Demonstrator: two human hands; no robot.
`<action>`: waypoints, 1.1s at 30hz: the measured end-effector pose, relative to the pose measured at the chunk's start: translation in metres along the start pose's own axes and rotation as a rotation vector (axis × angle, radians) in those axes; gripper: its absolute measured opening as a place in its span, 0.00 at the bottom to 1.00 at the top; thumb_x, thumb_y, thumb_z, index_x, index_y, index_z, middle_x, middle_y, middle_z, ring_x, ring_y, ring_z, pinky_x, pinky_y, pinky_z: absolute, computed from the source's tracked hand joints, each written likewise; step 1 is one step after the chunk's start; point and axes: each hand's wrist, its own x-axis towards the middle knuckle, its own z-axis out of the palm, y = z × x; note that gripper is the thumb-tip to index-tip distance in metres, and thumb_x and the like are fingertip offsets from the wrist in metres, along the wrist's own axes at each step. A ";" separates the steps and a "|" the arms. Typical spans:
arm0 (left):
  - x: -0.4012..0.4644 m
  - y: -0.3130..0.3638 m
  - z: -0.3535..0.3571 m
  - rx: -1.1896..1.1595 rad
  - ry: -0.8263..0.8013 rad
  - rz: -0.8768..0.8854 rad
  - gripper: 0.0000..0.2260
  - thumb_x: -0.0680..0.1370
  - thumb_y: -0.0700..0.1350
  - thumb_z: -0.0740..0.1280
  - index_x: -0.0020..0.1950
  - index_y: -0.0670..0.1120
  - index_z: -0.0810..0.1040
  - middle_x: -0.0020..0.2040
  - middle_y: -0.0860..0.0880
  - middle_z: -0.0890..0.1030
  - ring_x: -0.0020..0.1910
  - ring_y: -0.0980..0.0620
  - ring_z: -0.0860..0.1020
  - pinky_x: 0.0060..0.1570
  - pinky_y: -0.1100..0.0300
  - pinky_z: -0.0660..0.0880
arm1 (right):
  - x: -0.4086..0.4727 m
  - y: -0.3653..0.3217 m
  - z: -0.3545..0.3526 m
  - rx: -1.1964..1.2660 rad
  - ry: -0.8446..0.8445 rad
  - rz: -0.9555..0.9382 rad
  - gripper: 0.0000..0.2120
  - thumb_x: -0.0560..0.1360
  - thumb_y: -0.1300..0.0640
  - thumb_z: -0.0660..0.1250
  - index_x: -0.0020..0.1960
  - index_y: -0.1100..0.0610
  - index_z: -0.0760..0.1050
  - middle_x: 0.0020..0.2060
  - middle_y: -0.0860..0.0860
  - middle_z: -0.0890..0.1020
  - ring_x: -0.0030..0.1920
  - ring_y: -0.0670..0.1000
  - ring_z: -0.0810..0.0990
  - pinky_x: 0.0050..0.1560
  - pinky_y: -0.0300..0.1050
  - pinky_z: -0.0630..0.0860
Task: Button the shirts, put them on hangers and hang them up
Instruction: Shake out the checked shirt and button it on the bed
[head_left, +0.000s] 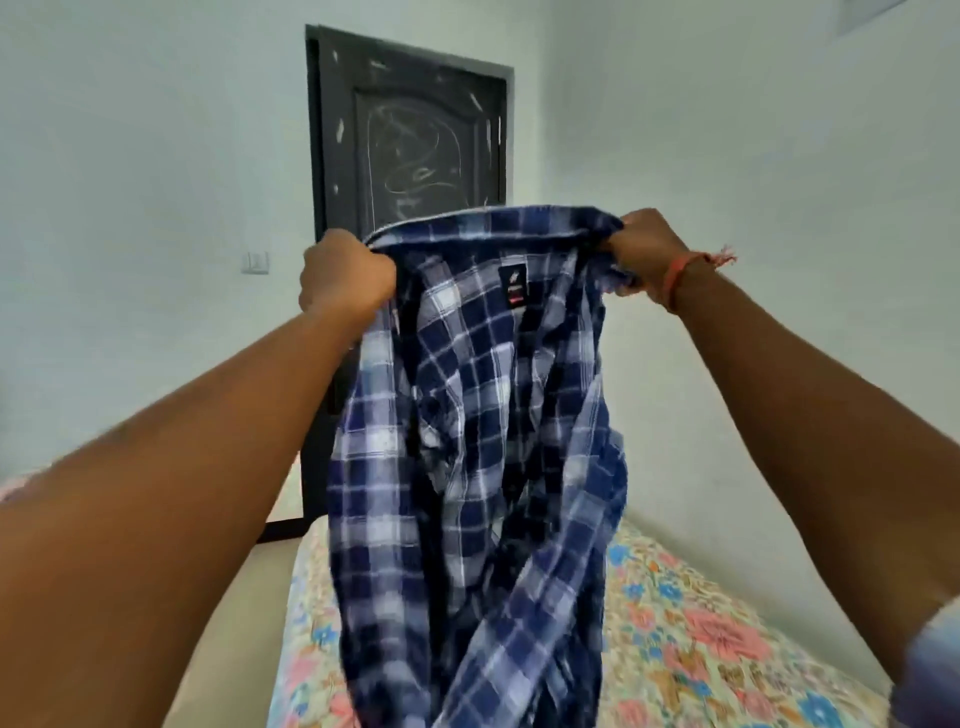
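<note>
I hold the checked shirt (478, 415) up by its collar, left hand (345, 275) and right hand (647, 249) clenched on either end, fabric hanging open between them. Buttoning hasn't begun, I judge; next it needs laying flat on the bed (701, 639) below my hands.

Shirt (467, 441) hem cut off at btm edge; label text unreadable.

A bedroom in a home: a bed (691, 639) under a floral sheet stands against plain pale walls (130, 156), a dark panelled door (415, 135) scrawled with chalk marks behind it, a light switch (255, 262) beside the door.
</note>
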 end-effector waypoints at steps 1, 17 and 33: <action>0.001 0.005 -0.004 -0.045 -0.024 -0.015 0.10 0.74 0.41 0.65 0.52 0.37 0.76 0.53 0.38 0.80 0.51 0.37 0.79 0.49 0.49 0.79 | -0.001 -0.004 -0.003 0.165 0.020 0.014 0.13 0.74 0.70 0.61 0.32 0.59 0.69 0.24 0.56 0.72 0.20 0.52 0.72 0.28 0.42 0.65; -0.010 0.011 -0.039 -0.272 -0.368 -0.260 0.15 0.79 0.50 0.58 0.51 0.40 0.76 0.40 0.42 0.80 0.35 0.44 0.79 0.43 0.52 0.79 | -0.001 -0.030 -0.010 -0.115 0.095 0.034 0.04 0.71 0.66 0.69 0.40 0.62 0.74 0.36 0.59 0.79 0.30 0.57 0.79 0.25 0.44 0.76; -0.017 -0.035 0.030 -1.014 -0.921 -0.440 0.23 0.84 0.58 0.50 0.76 0.50 0.63 0.71 0.42 0.73 0.53 0.36 0.82 0.33 0.59 0.79 | -0.004 0.020 0.047 0.494 -0.391 0.288 0.09 0.82 0.58 0.57 0.52 0.55 0.76 0.42 0.52 0.85 0.45 0.50 0.84 0.54 0.55 0.77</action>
